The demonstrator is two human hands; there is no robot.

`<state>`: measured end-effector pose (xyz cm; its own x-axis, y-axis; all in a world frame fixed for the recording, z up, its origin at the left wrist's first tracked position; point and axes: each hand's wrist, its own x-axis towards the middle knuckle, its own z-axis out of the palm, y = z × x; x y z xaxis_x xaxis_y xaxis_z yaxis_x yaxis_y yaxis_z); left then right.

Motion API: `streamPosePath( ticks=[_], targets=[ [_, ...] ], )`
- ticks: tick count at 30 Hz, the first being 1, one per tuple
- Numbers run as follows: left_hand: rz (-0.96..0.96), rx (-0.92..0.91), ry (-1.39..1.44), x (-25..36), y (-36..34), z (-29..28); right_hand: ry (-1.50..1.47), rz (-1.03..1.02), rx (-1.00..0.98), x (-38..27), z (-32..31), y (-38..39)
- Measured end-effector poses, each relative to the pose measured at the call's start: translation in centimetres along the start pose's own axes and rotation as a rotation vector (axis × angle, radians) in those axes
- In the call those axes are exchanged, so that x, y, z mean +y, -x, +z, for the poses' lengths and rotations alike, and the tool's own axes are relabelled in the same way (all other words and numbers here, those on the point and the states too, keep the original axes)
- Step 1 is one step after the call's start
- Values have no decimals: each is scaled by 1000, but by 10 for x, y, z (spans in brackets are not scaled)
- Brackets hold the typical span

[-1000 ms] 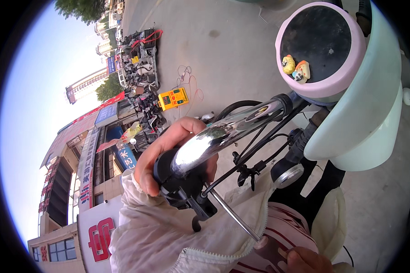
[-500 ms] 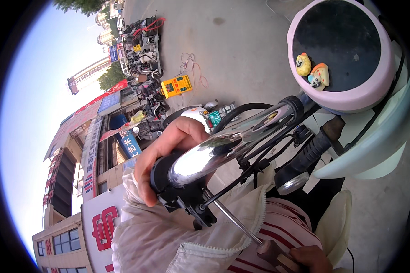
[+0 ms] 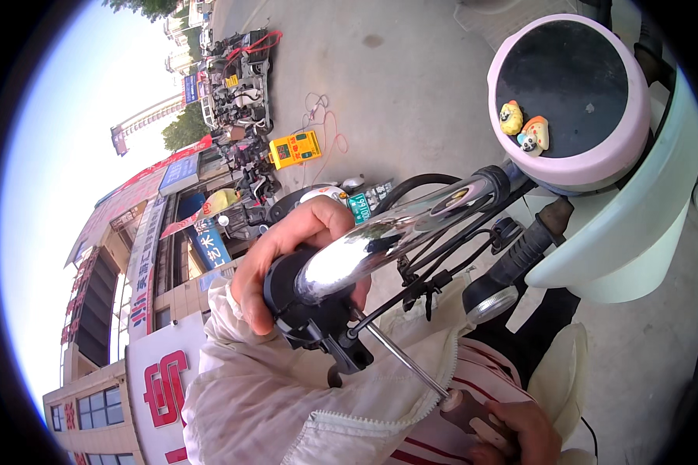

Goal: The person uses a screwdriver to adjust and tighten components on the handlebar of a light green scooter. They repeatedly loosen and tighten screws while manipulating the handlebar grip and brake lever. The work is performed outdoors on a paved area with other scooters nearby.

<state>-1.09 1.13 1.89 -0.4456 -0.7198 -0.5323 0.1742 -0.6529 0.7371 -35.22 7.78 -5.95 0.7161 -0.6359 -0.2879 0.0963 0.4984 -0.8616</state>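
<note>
My left hand (image 3: pixel 291 236) curls around a black plastic housing (image 3: pixel 306 310) at the end of a shiny chrome handlebar (image 3: pixel 380 248). In my right hand (image 3: pixel 529 430), at the lower right, is the brown handle of a screwdriver (image 3: pixel 411 363). Its metal shaft slants up and left to the underside of the housing beside my left fingers. The tip is hidden there. Black cables (image 3: pixel 411 293) run alongside the handlebar, and one enters the housing near the shaft.
A round pink-rimmed dark display (image 3: pixel 570 85) carries two small toy figures (image 3: pixel 523 128). Pale green scooter panel (image 3: pixel 620 225) and a black turn signal (image 3: pixel 512 267) lie to the right. Farther off are a yellow box (image 3: pixel 295 149) with red wires and several parked scooters (image 3: pixel 244 101).
The display and green panel have shifted slightly in view. My right hand shows more fully around the screwdriver handle. The left hand keeps its hold, and the shaft stays at the housing.
</note>
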Motion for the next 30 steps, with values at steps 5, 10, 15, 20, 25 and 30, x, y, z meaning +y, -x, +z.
streamPosePath(
  ticks=[5, 10, 15, 20, 25, 30],
  targets=[
    [-73, 98, -73, 4, 3, 1, -508, 549, -206, 8, -5, -19],
    [-272, 315, -224, 20, 0, 20, -115, 114, 97, 7, 20, -7],
    [-60, 400, -531, 20, 15, 19, 454, -268, 414, 14, 39, -13],
    [-67, 437, -806, 24, 26, 37, 35, -88, 289, 25, 42, -23],
    [-16, 449, -976, 20, 22, 32, 16, -12, 391, 23, 48, -29],
    [-9, 409, -1024, 20, 20, 29, 263, -289, 449, 38, 59, -24]
  ],
)
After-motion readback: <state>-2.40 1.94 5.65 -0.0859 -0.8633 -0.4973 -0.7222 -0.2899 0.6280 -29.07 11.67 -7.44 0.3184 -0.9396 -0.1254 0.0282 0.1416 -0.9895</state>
